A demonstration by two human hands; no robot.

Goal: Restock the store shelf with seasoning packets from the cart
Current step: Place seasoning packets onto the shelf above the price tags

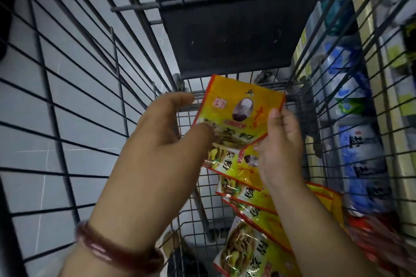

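**Both hands lift a seasoning packet inside the cart**

Nearest, a dark red bracelet [117, 252] circles the left wrist. Yellow, red-edged packets [254, 220] lie overlapped on the cart's [67, 119] wire floor. Above them, the left hand [166, 137] and right hand [281, 148] each pinch the raised packet [240, 108], grip clamped on its side edges. Beyond stands a dark seat flap [236, 36].

You held a yellow seasoning packet [238, 110] edged in red, printed with red characters. Your left wrist wore a dark red bangle [117, 252]. The cart [67, 101] was grey wire, its flap [236, 33] black; the shelf bags [360, 141] were blue and white.
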